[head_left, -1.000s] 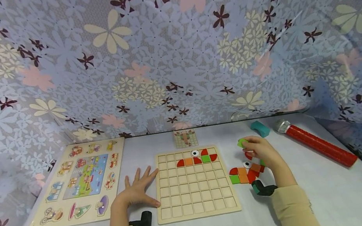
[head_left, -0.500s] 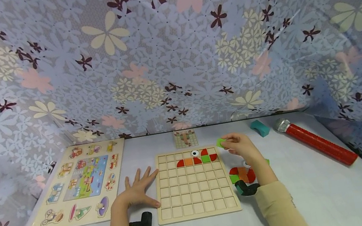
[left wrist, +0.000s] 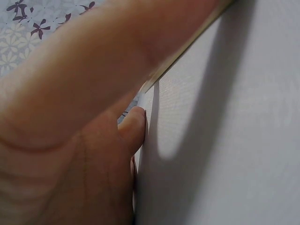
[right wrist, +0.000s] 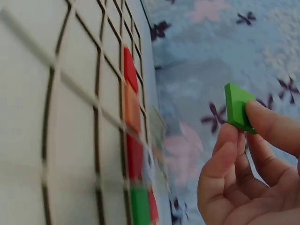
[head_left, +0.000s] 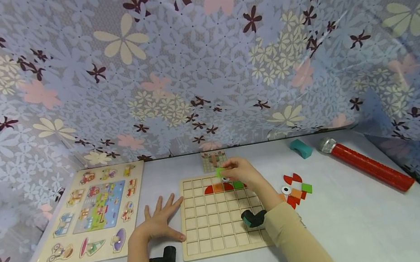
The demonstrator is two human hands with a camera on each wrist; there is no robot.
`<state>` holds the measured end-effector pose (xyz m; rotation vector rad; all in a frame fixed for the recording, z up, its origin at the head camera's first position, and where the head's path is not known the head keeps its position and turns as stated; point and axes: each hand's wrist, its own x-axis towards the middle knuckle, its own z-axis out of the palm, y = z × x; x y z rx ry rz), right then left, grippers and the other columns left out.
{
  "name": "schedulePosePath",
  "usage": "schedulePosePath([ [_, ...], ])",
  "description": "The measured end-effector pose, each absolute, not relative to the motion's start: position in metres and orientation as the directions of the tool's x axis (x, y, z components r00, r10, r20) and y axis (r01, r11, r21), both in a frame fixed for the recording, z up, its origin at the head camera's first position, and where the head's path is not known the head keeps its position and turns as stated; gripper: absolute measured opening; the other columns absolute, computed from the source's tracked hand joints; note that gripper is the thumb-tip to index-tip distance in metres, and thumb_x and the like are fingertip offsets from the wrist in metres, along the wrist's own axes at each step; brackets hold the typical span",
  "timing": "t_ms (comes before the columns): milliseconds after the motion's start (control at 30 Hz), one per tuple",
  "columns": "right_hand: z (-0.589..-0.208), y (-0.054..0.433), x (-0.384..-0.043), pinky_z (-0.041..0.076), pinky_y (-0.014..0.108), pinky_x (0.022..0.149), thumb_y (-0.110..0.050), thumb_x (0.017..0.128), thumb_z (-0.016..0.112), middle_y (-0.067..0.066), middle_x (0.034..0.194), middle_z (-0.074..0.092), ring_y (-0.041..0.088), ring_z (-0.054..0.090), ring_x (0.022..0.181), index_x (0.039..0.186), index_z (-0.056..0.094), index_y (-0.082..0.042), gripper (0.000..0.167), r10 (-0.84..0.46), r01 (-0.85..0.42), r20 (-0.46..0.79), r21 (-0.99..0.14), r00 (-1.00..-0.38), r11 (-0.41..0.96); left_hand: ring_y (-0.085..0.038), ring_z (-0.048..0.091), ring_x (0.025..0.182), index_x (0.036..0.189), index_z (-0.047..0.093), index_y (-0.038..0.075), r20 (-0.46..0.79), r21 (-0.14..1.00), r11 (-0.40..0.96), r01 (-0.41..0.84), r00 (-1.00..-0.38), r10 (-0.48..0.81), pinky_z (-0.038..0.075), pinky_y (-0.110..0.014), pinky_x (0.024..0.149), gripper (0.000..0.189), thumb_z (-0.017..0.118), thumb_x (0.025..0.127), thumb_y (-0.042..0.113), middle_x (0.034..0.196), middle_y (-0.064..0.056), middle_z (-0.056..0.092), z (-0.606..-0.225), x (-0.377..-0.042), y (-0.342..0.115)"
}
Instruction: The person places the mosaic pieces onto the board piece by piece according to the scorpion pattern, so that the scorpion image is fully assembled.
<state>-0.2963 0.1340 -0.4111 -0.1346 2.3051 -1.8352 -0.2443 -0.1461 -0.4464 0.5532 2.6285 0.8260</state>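
Observation:
My right hand (head_left: 243, 175) pinches a green square tile (right wrist: 237, 107) between thumb and fingertips, above the far edge of the wooden grid board (head_left: 208, 225). On the board's upper rows lie a red quarter-round tile (head_left: 209, 190), an orange square tile (right wrist: 132, 108) and a second green tile (right wrist: 140, 205); the hand partly covers these rows in the head view. With fingers spread, my left hand (head_left: 159, 225) rests at the board's left edge, thumb and fingertip touching it. A small pattern card (head_left: 208, 162) lies behind the board, partly behind the right hand.
Several loose red, orange and green tiles (head_left: 296, 192) and an eye tile (head_left: 286, 190) lie right of the board. Further right are a teal curved block (head_left: 301, 148) and a red microphone (head_left: 368, 164). A picture puzzle board (head_left: 91, 216) lies on the left.
My right hand has carried the green square tile leftward from the loose tiles to above the far edge of the grid board. The left hand has stayed in place.

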Motion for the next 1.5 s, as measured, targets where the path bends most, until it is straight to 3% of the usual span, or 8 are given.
schedulePosePath([
  [200,-0.416,0.102,-0.300,0.053,0.036,0.079,-0.003,0.086,0.062,0.010,0.091,0.058,0.023,0.061,0.084,0.106,0.060,0.005,0.022,-0.236,0.041,-0.114,-0.954,-0.965,0.295,-0.044,-0.010,0.137,0.147,0.025,0.014,-0.195,0.599,0.757,0.260,-0.869,0.454,-0.018,-0.066,0.099,0.109,0.085,0.058,0.036,0.154,-0.017,0.008,-0.449,-0.246,-0.147],
  [400,-0.424,0.083,-0.306,0.051,0.029,0.066,-0.003,0.081,0.068,0.006,0.081,0.061,0.017,0.057,0.075,0.094,0.065,-0.001,0.014,-0.238,-0.045,-0.068,-0.896,-0.969,0.442,-0.043,-0.010,0.138,0.147,0.025,0.015,-0.201,0.600,0.759,0.253,-0.870,0.450,-0.018,-0.066,0.099,0.109,0.085,0.058,0.037,0.154,-0.016,0.008,-0.450,-0.248,-0.147],
  [667,-0.429,0.072,-0.310,0.048,0.028,0.067,-0.008,0.079,0.071,0.002,0.077,0.063,0.014,0.057,0.071,0.084,0.068,-0.006,0.007,-0.272,-0.164,-0.014,-0.768,-0.962,0.619,-0.044,-0.009,0.138,0.147,0.026,0.015,-0.201,0.585,0.767,0.265,-0.868,0.453,-0.016,-0.067,0.100,0.110,0.085,0.057,0.040,0.154,-0.017,0.009,-0.449,-0.248,-0.146],
  [833,-0.429,0.070,-0.309,0.049,0.030,0.069,-0.010,0.080,0.071,0.001,0.079,0.065,0.014,0.059,0.072,0.085,0.070,-0.009,0.005,-0.286,-0.191,-0.018,-0.705,-0.958,0.683,-0.043,-0.009,0.138,0.147,0.026,0.016,-0.208,0.576,0.774,0.264,-0.868,0.451,-0.016,-0.066,0.100,0.110,0.085,0.057,0.042,0.154,-0.015,0.008,-0.450,-0.249,-0.146],
  [1067,-0.428,0.068,-0.309,0.047,0.028,0.061,-0.012,0.079,0.072,0.001,0.080,0.065,0.015,0.057,0.071,0.087,0.074,-0.014,0.009,-0.264,-0.162,-0.068,-0.638,-0.962,0.753,-0.043,-0.008,0.138,0.147,0.026,0.015,-0.208,0.572,0.777,0.264,-0.869,0.449,-0.016,-0.066,0.100,0.112,0.085,0.056,0.042,0.154,-0.016,0.008,-0.451,-0.250,-0.146],
  [1400,-0.428,0.067,-0.309,0.049,0.029,0.063,-0.013,0.076,0.074,0.001,0.086,0.068,0.016,0.060,0.075,0.087,0.074,-0.015,0.011,-0.258,-0.154,-0.084,-0.611,-0.962,0.776,-0.043,-0.009,0.138,0.147,0.026,0.016,-0.209,0.577,0.777,0.254,-0.873,0.441,-0.016,-0.066,0.100,0.112,0.086,0.055,0.041,0.154,-0.015,0.008,-0.450,-0.249,-0.145],
  [1500,-0.426,0.069,-0.308,0.049,0.029,0.063,-0.013,0.078,0.073,0.002,0.089,0.068,0.016,0.059,0.076,0.093,0.074,-0.014,0.016,-0.276,-0.168,-0.084,-0.616,-0.957,0.770,-0.043,-0.009,0.138,0.147,0.027,0.016,-0.206,0.579,0.774,0.256,-0.873,0.443,-0.016,-0.066,0.100,0.111,0.085,0.056,0.040,0.154,-0.015,0.008,-0.450,-0.249,-0.146],
])
